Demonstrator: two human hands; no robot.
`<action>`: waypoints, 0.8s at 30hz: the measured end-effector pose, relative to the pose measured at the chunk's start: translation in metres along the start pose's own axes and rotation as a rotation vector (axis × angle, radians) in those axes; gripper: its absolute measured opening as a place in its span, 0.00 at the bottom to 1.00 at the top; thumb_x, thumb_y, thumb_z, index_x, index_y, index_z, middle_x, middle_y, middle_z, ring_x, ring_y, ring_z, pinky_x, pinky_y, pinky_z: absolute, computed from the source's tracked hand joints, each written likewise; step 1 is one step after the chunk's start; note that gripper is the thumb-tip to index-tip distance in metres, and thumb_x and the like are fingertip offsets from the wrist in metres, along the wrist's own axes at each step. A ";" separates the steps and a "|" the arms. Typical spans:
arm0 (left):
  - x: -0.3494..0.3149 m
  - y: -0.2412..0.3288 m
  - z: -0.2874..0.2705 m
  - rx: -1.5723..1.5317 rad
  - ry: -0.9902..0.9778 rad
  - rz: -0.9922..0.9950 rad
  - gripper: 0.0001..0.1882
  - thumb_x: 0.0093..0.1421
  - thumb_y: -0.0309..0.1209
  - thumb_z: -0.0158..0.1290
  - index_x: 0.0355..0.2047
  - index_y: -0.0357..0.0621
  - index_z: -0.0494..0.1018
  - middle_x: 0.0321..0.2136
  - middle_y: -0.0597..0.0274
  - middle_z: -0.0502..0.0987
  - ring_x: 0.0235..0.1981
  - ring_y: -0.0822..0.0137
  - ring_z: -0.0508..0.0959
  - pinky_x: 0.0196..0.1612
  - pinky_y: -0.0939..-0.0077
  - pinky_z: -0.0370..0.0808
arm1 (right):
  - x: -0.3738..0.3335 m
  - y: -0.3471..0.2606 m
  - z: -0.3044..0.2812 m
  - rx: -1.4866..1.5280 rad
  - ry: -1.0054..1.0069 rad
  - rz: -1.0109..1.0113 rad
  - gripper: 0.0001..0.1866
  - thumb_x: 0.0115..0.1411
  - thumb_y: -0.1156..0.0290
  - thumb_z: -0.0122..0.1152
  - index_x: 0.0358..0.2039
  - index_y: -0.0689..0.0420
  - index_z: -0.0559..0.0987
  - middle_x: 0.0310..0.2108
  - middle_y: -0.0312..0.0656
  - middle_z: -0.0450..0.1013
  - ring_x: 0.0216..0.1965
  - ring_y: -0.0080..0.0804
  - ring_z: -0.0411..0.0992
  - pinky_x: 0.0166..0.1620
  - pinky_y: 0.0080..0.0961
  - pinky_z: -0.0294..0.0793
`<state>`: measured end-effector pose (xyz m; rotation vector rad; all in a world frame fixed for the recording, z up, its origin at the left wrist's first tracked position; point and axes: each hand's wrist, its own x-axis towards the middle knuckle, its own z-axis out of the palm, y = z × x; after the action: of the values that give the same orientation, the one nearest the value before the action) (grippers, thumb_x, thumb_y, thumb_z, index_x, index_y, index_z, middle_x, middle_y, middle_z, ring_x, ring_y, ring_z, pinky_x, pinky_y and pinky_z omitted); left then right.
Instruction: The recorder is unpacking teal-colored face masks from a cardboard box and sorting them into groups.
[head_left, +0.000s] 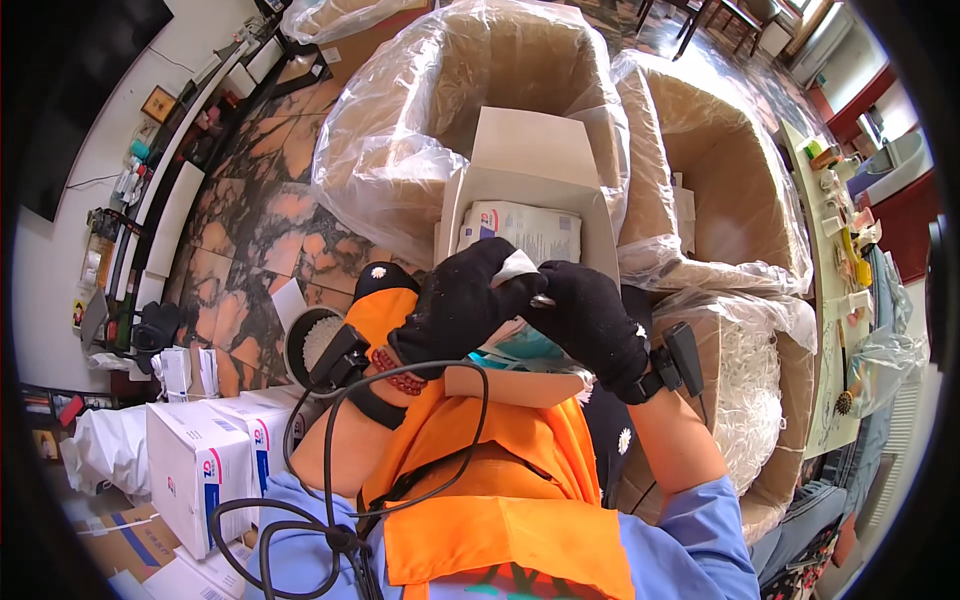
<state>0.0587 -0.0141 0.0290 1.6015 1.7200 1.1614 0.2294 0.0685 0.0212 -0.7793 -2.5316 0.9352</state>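
Observation:
Both hands wear black gloves and meet over an open carton (536, 140) on my lap. My left hand (460, 300) is closed on a small white piece (516, 266), thin like film or paper. Against its other edge, my right hand (590, 318) pinches too, fingers closed; a small pale, shiny bit shows below the fingertips. In the carton lies a white plastic-wrapped package (522, 228) with red and blue print. Something teal (520, 345) shows under my hands, partly hidden. The carton's near flap (520, 385) is folded out towards me.
Large cardboard boxes lined with clear plastic (400, 130) stand ahead and right (720, 130). Another holds white shredded strands (745, 400). On the left are a bucket of white granules (318, 340) and stacked white cartons (200, 470). A black cable (480, 420) loops over my orange apron.

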 end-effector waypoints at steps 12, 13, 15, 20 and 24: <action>0.033 -0.056 0.026 0.306 0.110 0.246 0.11 0.57 0.26 0.55 0.40 0.41 0.78 0.31 0.51 0.80 0.29 0.52 0.81 0.31 0.65 0.77 | -0.001 -0.033 0.000 -0.448 0.186 -0.243 0.03 0.50 0.70 0.60 0.24 0.53 0.77 0.23 0.44 0.72 0.26 0.43 0.74 0.31 0.39 0.71; 0.031 -0.059 0.023 0.394 0.077 0.212 0.11 0.56 0.26 0.55 0.41 0.42 0.78 0.32 0.52 0.80 0.29 0.52 0.80 0.31 0.64 0.77 | -0.006 -0.041 0.003 -0.486 0.184 -0.297 0.03 0.50 0.70 0.60 0.24 0.53 0.76 0.22 0.43 0.70 0.25 0.42 0.73 0.30 0.39 0.70; 0.043 -0.090 0.042 0.421 0.105 0.292 0.11 0.57 0.26 0.54 0.41 0.43 0.78 0.31 0.52 0.80 0.29 0.52 0.80 0.32 0.63 0.77 | -0.011 -0.044 0.006 -0.546 0.186 -0.328 0.03 0.49 0.70 0.59 0.25 0.54 0.74 0.21 0.43 0.69 0.24 0.41 0.72 0.29 0.39 0.69; 0.062 -0.087 0.027 0.362 0.162 0.116 0.13 0.69 0.34 0.44 0.34 0.42 0.77 0.24 0.53 0.79 0.26 0.56 0.80 0.34 0.63 0.76 | -0.032 -0.068 -0.003 -0.441 0.151 -0.322 0.07 0.47 0.69 0.61 0.28 0.55 0.73 0.22 0.40 0.66 0.25 0.39 0.70 0.29 0.38 0.66; 0.071 -0.064 0.023 0.045 0.070 -0.274 0.10 0.67 0.31 0.45 0.39 0.43 0.76 0.28 0.54 0.82 0.30 0.54 0.81 0.36 0.59 0.76 | -0.037 -0.064 -0.020 -0.456 0.166 -0.294 0.12 0.44 0.69 0.65 0.31 0.55 0.75 0.25 0.41 0.70 0.27 0.42 0.70 0.31 0.39 0.66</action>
<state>0.0318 0.0644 -0.0243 1.3119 1.9512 1.0605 0.2446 0.0156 0.0742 -0.5481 -2.6394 0.1910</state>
